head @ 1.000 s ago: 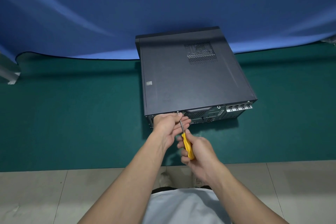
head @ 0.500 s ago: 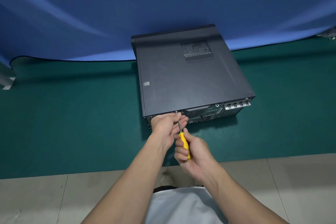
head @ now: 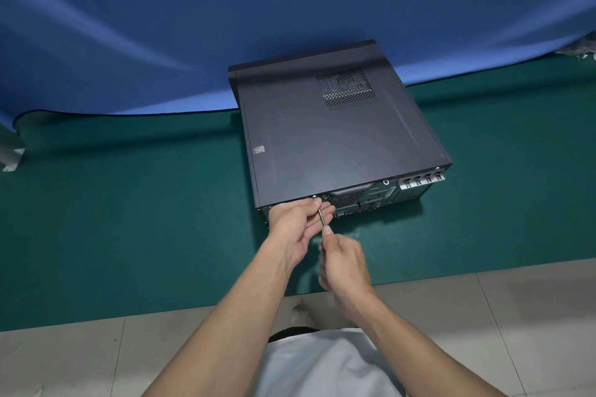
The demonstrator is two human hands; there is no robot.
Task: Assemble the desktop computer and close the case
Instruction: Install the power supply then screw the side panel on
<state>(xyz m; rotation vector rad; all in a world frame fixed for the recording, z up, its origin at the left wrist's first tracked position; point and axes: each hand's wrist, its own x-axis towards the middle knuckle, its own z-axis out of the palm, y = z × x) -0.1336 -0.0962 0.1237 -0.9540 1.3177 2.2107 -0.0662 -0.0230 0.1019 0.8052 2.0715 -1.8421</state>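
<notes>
Right hand (head: 344, 264) grips the screwdriver (head: 321, 218) handle, left hand (head: 296, 223) pinches its shaft at the case (head: 338, 138).

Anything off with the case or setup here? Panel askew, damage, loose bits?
Nothing stands out. The computer case lies flat on the green mat, merely angled to the mat's edge, its top panel looking flush. The left hand steadies the screwdriver at a rear screw; the right hand grips it lower down.
</notes>
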